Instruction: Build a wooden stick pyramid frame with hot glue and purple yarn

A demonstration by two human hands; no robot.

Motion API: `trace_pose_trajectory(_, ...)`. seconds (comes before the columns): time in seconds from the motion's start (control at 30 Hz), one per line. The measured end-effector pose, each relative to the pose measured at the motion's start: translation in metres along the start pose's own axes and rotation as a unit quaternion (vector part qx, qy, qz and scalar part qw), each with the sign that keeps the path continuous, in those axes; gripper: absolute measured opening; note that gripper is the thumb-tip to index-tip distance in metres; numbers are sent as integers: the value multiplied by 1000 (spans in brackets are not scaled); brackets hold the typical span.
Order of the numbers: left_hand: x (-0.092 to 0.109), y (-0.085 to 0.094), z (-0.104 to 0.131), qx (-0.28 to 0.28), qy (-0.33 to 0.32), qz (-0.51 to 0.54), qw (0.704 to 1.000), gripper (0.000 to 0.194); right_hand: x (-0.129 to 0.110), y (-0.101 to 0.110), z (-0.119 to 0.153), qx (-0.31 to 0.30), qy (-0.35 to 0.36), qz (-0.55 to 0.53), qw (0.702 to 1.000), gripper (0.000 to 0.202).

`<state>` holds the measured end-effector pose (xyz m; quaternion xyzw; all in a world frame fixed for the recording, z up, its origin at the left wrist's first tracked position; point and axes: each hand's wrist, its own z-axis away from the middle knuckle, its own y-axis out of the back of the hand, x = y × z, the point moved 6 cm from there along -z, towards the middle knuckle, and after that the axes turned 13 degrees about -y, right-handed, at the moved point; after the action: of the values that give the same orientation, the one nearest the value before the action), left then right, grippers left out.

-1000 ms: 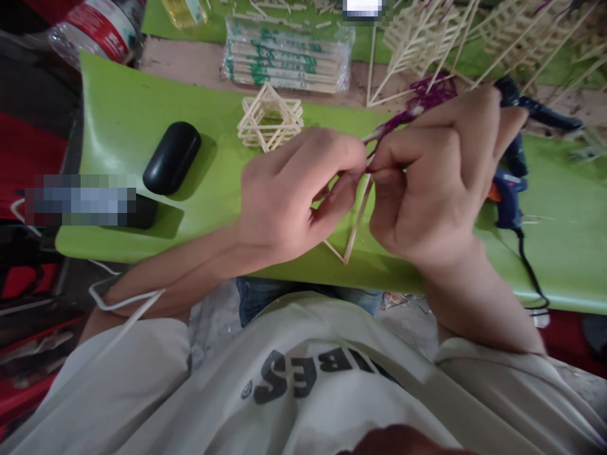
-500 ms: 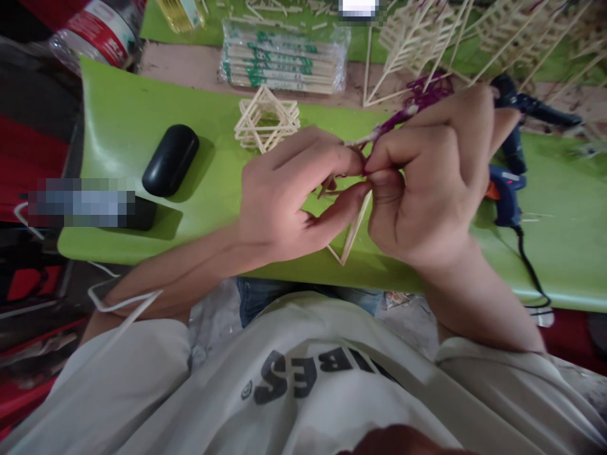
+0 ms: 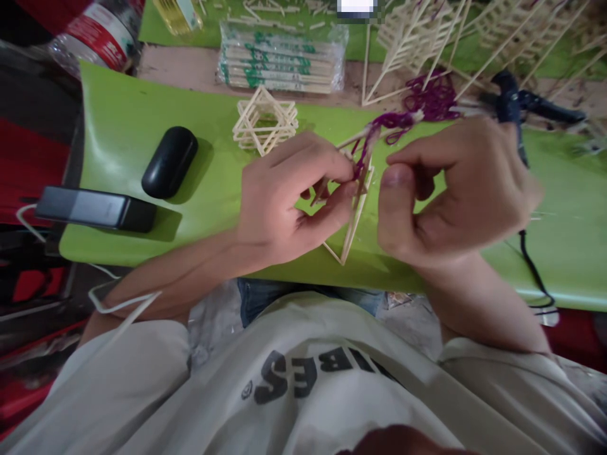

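Observation:
My left hand [image 3: 294,196] pinches purple thread [image 3: 363,155] where it meets a thin stick frame [image 3: 353,230]. The frame's lower corner points toward me, and part of it is hidden behind that hand. From the pinch, the thread runs up to a tangled purple bundle [image 3: 434,95]. To the right, my right hand [image 3: 455,189] is curled with thumb and forefinger close together, apart from the frame; anything between those fingertips is too small to make out. Beyond my left hand sits a star-shaped stick lattice [image 3: 265,120] on the green board [image 3: 114,151].
A black oval case [image 3: 169,162] and a black box [image 3: 95,207] lie at the left. Wrapped sticks [image 3: 282,60] lie at the back, near a bottle [image 3: 102,35]. Larger stick structures [image 3: 417,38] and a dark tool [image 3: 509,101] are at the back right.
My right hand has let go of the thread by my left fingertips and moved right. More of the purple thread and frame now shows. My left hand has shifted slightly left, still pinching.

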<state>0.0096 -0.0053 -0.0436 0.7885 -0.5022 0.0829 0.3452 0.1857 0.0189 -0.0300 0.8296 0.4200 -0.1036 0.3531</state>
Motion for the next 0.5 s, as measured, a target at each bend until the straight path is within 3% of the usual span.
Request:
trace_pose_trajectory(0.1,4,6,6,43,-99,-26,994,9,-1,-2,3,-56,-82,-72,992,20)
trace_pose_trajectory(0.17,3,7,8,58,-124,-25,990,10,0,-4,5,-87,-128,-100,983,17)
trace_pose_trajectory(0.37,-2,3,13,53,-90,-19,994,11,3,-10,7,-96,-126,-130,979,16)
trace_pose_trajectory(0.5,-4,2,16,50,-24,-2,998,12,3,-15,9,-98,-114,-153,977,20)
